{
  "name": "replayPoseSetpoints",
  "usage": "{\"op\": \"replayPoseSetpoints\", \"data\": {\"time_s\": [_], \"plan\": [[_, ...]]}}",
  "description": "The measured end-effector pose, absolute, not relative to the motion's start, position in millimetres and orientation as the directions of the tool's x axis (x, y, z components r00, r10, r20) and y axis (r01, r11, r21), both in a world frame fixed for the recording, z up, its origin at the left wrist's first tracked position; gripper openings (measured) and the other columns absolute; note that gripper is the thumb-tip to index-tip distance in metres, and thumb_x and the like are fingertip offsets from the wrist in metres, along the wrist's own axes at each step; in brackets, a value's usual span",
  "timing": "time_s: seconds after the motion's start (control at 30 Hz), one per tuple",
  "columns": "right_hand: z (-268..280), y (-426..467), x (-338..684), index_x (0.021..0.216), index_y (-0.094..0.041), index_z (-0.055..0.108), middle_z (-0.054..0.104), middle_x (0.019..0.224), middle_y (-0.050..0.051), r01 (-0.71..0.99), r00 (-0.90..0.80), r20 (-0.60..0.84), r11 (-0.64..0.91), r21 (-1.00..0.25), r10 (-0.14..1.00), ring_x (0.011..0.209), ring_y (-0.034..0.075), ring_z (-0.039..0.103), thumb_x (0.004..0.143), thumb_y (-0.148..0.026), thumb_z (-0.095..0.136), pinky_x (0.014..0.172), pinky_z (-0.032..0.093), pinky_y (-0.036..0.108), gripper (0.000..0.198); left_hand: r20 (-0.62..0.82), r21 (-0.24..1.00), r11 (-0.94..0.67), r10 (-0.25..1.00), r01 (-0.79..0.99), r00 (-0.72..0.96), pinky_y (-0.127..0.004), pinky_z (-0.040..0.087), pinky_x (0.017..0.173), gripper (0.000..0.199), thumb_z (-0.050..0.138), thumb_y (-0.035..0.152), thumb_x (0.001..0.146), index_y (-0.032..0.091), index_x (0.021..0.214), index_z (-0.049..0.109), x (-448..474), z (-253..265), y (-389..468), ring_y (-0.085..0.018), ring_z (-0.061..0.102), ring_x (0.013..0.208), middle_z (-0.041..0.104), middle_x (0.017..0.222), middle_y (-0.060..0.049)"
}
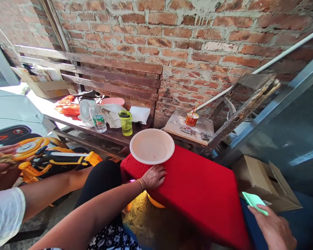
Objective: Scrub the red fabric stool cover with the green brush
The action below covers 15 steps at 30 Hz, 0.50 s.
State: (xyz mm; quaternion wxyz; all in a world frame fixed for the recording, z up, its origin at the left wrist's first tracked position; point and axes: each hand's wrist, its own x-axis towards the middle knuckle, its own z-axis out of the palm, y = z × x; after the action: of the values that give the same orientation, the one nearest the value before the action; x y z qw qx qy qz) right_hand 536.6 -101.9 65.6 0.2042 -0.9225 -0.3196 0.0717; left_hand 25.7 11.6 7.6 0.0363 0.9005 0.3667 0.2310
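Observation:
My left hand (153,177), a band round its wrist, lies palm down with its fingers stretched out on the red cloth (195,187) over the table. Just beyond my fingertips stands a pale, wide basin (152,146), near the cloth's far left corner; a few small specks show inside it. At the lower right, my right hand (272,222) is closed round a mint-green smartphone (255,202), held out past the table's right edge. Which way the phone's screen faces I cannot tell.
A wooden bench (112,133) bears a water bottle (99,119), green cup (126,123) and fan (86,110). A small stand (169,129) holds a paper tub (192,119) and padlocks (204,136). Right lies a cardboard box (261,184). Another person's white sleeve (6,215) is left, beside a yellow-black object (52,158).

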Motion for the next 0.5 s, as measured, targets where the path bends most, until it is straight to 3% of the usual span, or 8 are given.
{"op": "replayPoseSetpoints", "data": {"time_s": [0.07,0.13,0.23,0.3,0.4,0.5], "plan": [[71.8,-98.7,511.0,0.091,-0.031,0.075,0.063,0.086,0.019,0.589,0.735,-0.041,-0.667,-0.455,0.677,0.08,0.04,0.066,0.064,-0.076,0.054,0.074,0.048,0.056,0.056,0.387,0.228,-0.727,0.678,0.647,0.625,-0.043,0.048,0.11,0.023,0.061,0.021,0.094,0.019,0.114,0.072,26.0,9.0,11.5,-0.027,0.062,0.116,0.069,0.12,-0.01],[74.2,-86.1,464.7,0.093,-0.027,0.075,0.064,0.092,0.015,0.66,0.594,-0.023,-0.504,-0.557,0.804,0.085,0.036,0.066,0.062,-0.074,0.056,0.081,0.051,0.051,0.06,0.381,0.224,-0.723,0.682,0.654,0.624,-0.043,0.048,0.109,0.023,0.061,0.021,0.094,0.02,0.114,0.072,26.1,10.2,11.3,-0.027,0.063,0.116,0.069,0.12,-0.01],[71.5,-62.8,387.2,0.087,-0.025,0.075,0.064,0.098,0.01,0.693,0.305,0.038,-0.195,-0.694,0.952,0.094,0.031,0.066,0.06,-0.065,0.061,0.087,0.051,0.043,0.05,0.379,0.219,-0.718,0.687,0.661,0.62,-0.042,0.048,0.109,0.024,0.061,0.021,0.094,0.021,0.114,0.073,25.4,10.7,11.3,-0.026,0.063,0.115,0.069,0.12,-0.009],[68.4,-51.5,352.4,0.085,-0.027,0.075,0.065,0.097,0.007,0.688,0.145,0.049,-0.065,-0.723,0.988,0.094,0.028,0.067,0.061,-0.057,0.063,0.086,0.051,0.039,0.04,0.385,0.215,-0.72,0.684,0.66,0.62,-0.043,0.048,0.11,0.024,0.061,0.022,0.094,0.021,0.115,0.073,24.7,10.0,11.6,-0.026,0.063,0.116,0.069,0.121,-0.009],[64.7,-48.7,353.4,0.084,-0.028,0.075,0.066,0.095,0.005,0.712,0.1,0.011,-0.064,-0.699,0.995,0.092,0.027,0.067,0.059,-0.054,0.063,0.084,0.051,0.039,0.037,0.395,0.209,-0.726,0.676,0.656,0.622,-0.043,0.048,0.111,0.024,0.061,0.022,0.094,0.02,0.115,0.073,24.1,8.7,12.1,-0.027,0.062,0.117,0.069,0.121,-0.01],[59.6,-68.5,420.7,0.083,-0.028,0.075,0.069,0.096,0.009,0.741,0.265,-0.017,-0.215,-0.636,0.964,0.092,0.032,0.069,0.056,-0.059,0.064,0.082,0.053,0.044,0.043,0.396,0.209,-0.728,0.673,0.653,0.624,-0.042,0.048,0.11,0.023,0.061,0.022,0.094,0.021,0.114,0.073,24.7,8.2,12.4,-0.026,0.063,0.116,0.069,0.121,-0.01]]}}
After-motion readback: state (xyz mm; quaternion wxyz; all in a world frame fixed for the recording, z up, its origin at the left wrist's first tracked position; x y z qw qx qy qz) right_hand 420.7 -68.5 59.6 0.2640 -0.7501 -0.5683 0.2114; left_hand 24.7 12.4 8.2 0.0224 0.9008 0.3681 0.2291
